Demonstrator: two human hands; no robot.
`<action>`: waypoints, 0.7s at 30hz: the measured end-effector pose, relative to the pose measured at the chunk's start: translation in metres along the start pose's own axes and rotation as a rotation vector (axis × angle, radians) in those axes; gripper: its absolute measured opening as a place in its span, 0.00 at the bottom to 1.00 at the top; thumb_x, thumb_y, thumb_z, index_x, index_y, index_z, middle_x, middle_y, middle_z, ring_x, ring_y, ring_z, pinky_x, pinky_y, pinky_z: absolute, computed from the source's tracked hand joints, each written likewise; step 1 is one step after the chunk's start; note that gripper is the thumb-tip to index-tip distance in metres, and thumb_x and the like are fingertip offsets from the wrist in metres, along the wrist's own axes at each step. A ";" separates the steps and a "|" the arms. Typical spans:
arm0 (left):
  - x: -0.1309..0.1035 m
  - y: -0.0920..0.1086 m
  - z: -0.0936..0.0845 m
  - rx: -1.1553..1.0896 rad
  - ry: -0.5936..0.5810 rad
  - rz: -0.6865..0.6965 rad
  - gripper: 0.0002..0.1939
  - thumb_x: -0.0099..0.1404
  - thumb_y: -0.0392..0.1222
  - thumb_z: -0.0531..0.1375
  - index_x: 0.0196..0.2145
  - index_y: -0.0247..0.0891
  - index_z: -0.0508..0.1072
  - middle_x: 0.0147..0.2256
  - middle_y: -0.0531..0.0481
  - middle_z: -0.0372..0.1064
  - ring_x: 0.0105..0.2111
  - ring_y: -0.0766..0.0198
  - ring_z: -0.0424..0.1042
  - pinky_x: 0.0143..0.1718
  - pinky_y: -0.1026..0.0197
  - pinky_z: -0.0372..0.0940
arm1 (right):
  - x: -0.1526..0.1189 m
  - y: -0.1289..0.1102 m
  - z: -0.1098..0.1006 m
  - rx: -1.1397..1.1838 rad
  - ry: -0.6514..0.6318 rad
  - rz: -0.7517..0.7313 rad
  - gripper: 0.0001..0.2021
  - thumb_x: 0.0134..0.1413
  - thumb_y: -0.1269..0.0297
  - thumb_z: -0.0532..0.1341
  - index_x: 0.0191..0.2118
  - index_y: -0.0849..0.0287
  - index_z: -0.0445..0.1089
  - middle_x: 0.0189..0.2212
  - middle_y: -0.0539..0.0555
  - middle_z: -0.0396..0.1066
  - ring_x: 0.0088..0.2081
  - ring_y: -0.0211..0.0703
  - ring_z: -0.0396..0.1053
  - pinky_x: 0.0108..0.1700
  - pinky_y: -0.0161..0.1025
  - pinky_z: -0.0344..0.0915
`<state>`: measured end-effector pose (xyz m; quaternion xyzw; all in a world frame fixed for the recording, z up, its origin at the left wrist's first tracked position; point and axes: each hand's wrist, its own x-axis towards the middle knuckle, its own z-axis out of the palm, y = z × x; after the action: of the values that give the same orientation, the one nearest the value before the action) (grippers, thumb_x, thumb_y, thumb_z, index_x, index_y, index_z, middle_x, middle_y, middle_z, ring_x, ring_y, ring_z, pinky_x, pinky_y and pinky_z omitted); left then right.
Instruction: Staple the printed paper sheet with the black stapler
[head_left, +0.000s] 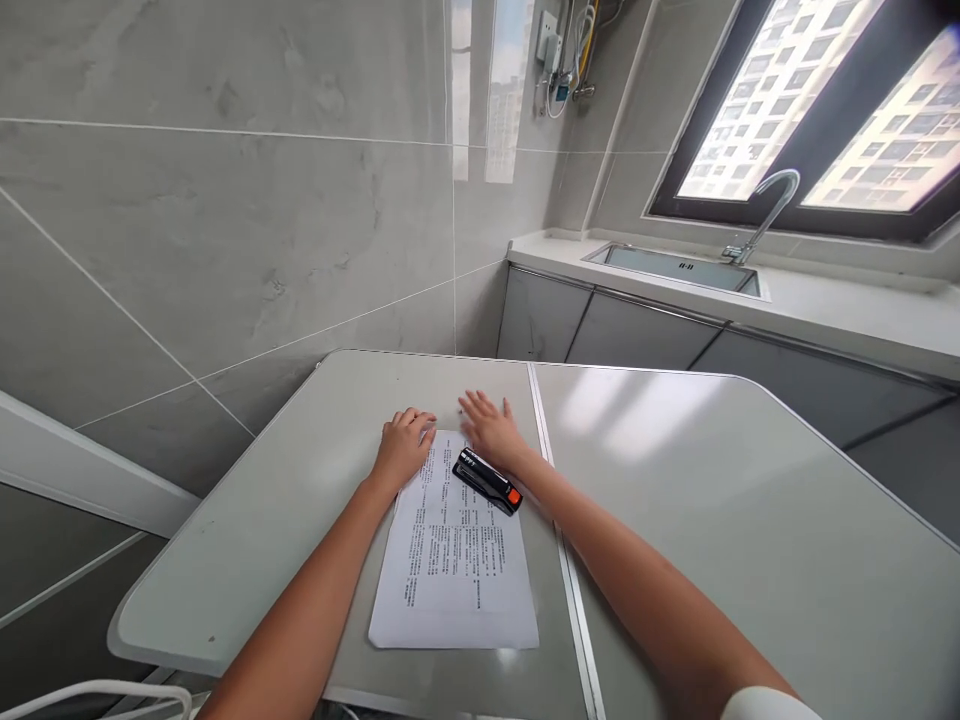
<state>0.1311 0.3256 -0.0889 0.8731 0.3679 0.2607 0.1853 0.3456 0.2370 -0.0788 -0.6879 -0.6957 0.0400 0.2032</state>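
A printed white paper sheet (454, 560) lies flat on the grey folding table (675, 520). A black stapler (487, 481) with an orange end rests across the sheet's upper right part. My left hand (405, 445) sits at the sheet's top left corner, fingers curled down onto the paper edge. My right hand (491, 428) lies flat with fingers spread on the table at the sheet's top right corner, just beyond the stapler. Neither hand grips anything.
A seam (559, 520) runs down the table's middle, right of the paper. Behind the table stand a counter with a sink (675, 268) and tap (765, 212) under a window. A tiled wall rises at the left. A white curved rail (97, 695) shows at the bottom left.
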 end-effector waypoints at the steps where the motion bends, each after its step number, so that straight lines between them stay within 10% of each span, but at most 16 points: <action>1: 0.000 -0.003 -0.003 0.057 -0.029 -0.007 0.13 0.73 0.43 0.55 0.51 0.43 0.75 0.46 0.44 0.72 0.50 0.50 0.68 0.53 0.49 0.62 | -0.002 0.009 -0.009 0.032 0.069 0.064 0.24 0.72 0.63 0.49 0.70 0.59 0.57 0.70 0.61 0.57 0.69 0.55 0.53 0.68 0.61 0.50; 6: -0.001 0.003 -0.003 0.206 -0.110 0.018 0.14 0.74 0.49 0.56 0.49 0.43 0.76 0.47 0.43 0.71 0.50 0.48 0.67 0.51 0.47 0.60 | -0.028 0.055 -0.035 0.206 0.032 0.319 0.15 0.64 0.72 0.54 0.48 0.58 0.76 0.47 0.58 0.74 0.50 0.50 0.69 0.53 0.45 0.66; 13: 0.001 0.029 0.008 0.293 -0.157 0.128 0.08 0.76 0.39 0.50 0.43 0.41 0.69 0.43 0.46 0.74 0.43 0.54 0.70 0.45 0.51 0.57 | -0.051 0.048 -0.024 0.277 -0.019 0.212 0.13 0.66 0.58 0.59 0.49 0.54 0.76 0.48 0.58 0.68 0.52 0.52 0.63 0.60 0.50 0.60; 21: -0.001 0.023 0.001 0.078 -0.177 0.042 0.13 0.79 0.43 0.44 0.41 0.43 0.66 0.39 0.50 0.73 0.41 0.56 0.68 0.45 0.53 0.55 | -0.048 0.041 -0.025 0.603 -0.131 0.343 0.22 0.59 0.52 0.64 0.56 0.54 0.66 0.43 0.52 0.71 0.34 0.39 0.67 0.39 0.39 0.65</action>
<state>0.1441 0.3095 -0.0781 0.9069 0.3414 0.1719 0.1773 0.3908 0.1863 -0.0805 -0.6997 -0.5387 0.3212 0.3423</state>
